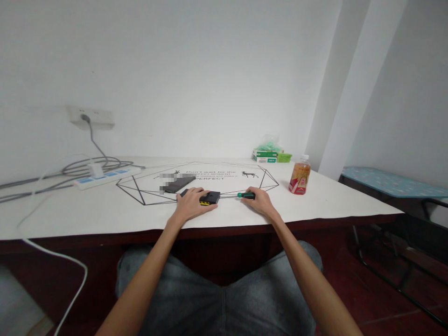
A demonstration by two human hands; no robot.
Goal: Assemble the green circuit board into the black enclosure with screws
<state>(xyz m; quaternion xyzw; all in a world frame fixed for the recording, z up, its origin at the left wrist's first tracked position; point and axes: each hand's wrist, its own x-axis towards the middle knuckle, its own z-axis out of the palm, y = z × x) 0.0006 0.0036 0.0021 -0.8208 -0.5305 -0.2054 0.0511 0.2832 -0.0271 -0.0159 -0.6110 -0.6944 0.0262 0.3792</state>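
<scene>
while the power strip (105,177) lies well off to the left of the table (87,210), the left hand (192,203) sits near the front edge, fingers closed over a small black box (210,198) with a yellow label. pressing down firmly should stop it twisting. just right of it the screwdriver (246,195) aims its thin shaft at the box's side, green handle clamped in the right hand (261,202). best held level, in line, turned slowly. the bottle (299,177) stands apart.
</scene>
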